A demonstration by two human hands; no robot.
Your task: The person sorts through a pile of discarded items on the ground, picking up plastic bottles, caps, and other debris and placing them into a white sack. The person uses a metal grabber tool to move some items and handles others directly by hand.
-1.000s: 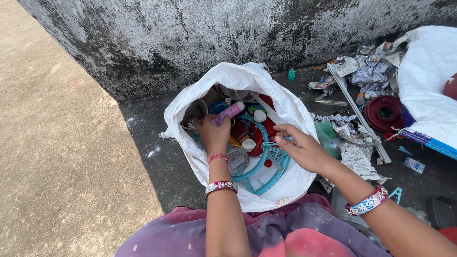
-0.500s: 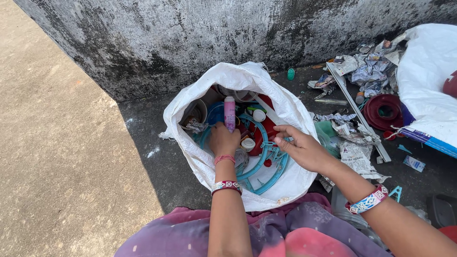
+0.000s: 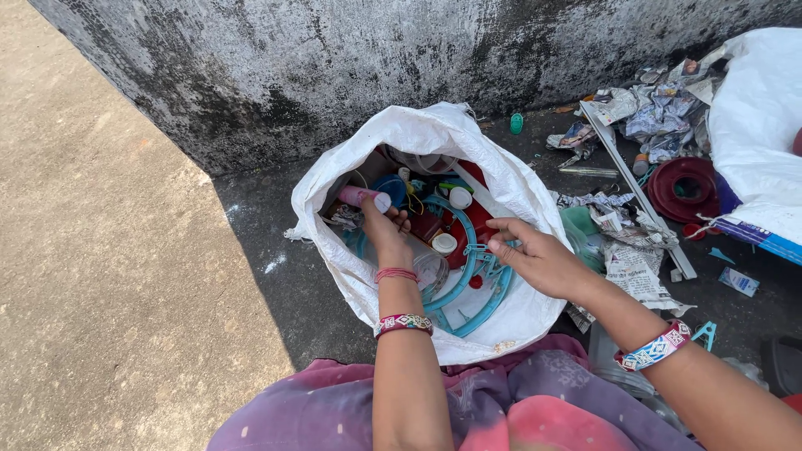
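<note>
Outdoor scrap-sorting spot: stained concrete wall (image 3: pixel 351 67), bare ground, white sack (image 3: pixel 434 138) of plastic junk, scattered newspaper scraps (image 3: pixel 635 267).

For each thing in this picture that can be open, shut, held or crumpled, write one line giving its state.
white sack: open, mouth spread wide.
left hand: closed around the pink tube.
pink tube: held, lying sideways, white cap on.
right hand: fingers loosely bent, at the sack's edge.
newspaper scraps: crumpled on the ground.

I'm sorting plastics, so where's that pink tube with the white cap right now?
In the head view, the pink tube lies in the left hand, inside the white sack near its left rim, beside the blue plastic hoop.
</note>
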